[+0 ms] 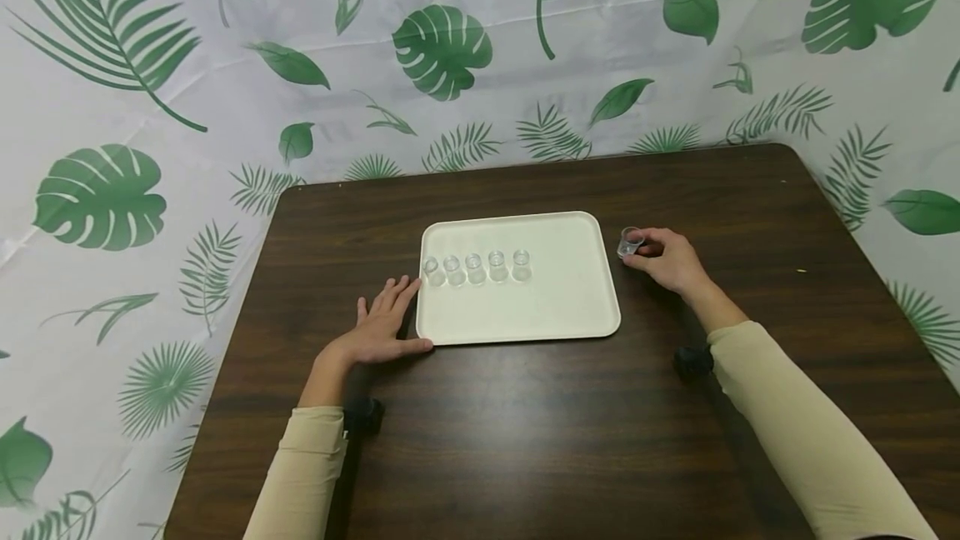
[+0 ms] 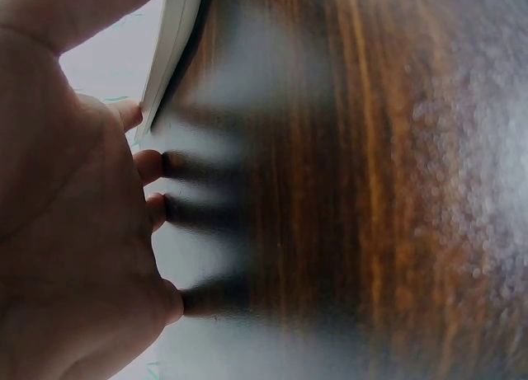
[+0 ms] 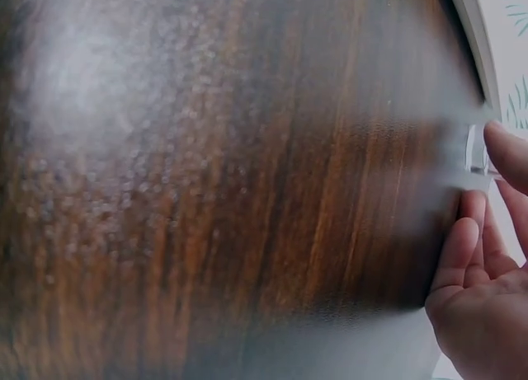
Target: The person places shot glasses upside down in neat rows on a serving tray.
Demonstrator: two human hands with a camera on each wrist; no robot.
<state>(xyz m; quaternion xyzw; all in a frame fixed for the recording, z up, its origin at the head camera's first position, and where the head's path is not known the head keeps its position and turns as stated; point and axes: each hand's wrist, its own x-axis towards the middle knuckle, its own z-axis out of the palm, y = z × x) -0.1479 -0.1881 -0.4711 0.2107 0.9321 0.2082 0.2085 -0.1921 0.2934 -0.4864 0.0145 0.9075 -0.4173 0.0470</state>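
Observation:
A cream rectangular tray [image 1: 517,317] lies on the table, and a row of several small clear cups [image 1: 476,268] stands across its left and middle part. Just right of the tray, my right hand [image 1: 670,260] pinches another small clear cup [image 1: 630,243] between thumb and fingers, at or close to the tabletop. In the right wrist view, part of this cup [image 3: 474,149] shows beside the thumb. My left hand [image 1: 381,332] is spread at the tray's left side, fingertips by the left edge and thumb by the front corner. The left wrist view shows its palm [image 2: 74,207] and the tray rim [image 2: 172,58].
The dark wood-grain table [image 1: 540,432] extends around the tray on all sides. Behind it and to the left hangs a white cloth [image 1: 337,107] with green leaf prints. A small pale speck [image 1: 801,271] lies on the table at right.

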